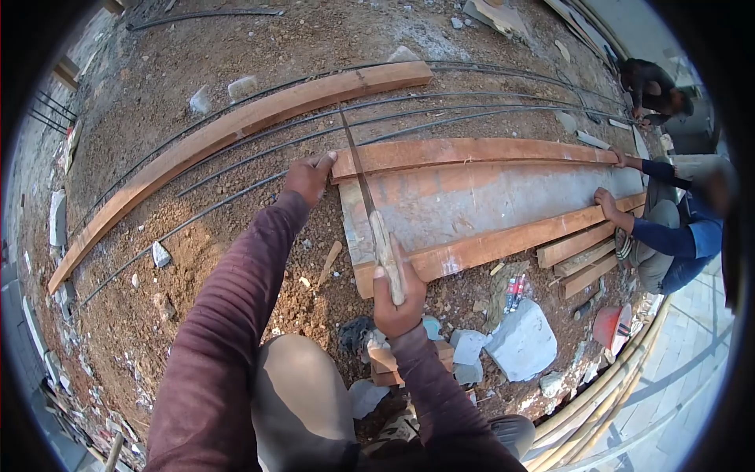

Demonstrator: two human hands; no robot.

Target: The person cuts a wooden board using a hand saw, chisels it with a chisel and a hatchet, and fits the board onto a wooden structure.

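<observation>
My right hand [399, 297] is wrapped round the pale, worn handle of a handsaw [384, 250]. Its narrow blade, seen nearly edge-on, points away from me and crosses the near end of the upper wooden beam [472, 149]. Whether the teeth touch the wood I cannot tell. At that beam's left end, my left hand [309, 178] grips the corner, thumb on top. Between the upper beam and a lower beam [472, 243] lies a grey-stained board [495, 193]. A co-worker [684, 220] at the right has one hand on each beam.
A long loose beam [236, 130] and several steel bars [464, 96] lie on the dirt beyond. Short timbers [580, 256], a white stone block [523, 342] and a red container [609, 326] are at the right. Another person [654, 88] crouches at the far right.
</observation>
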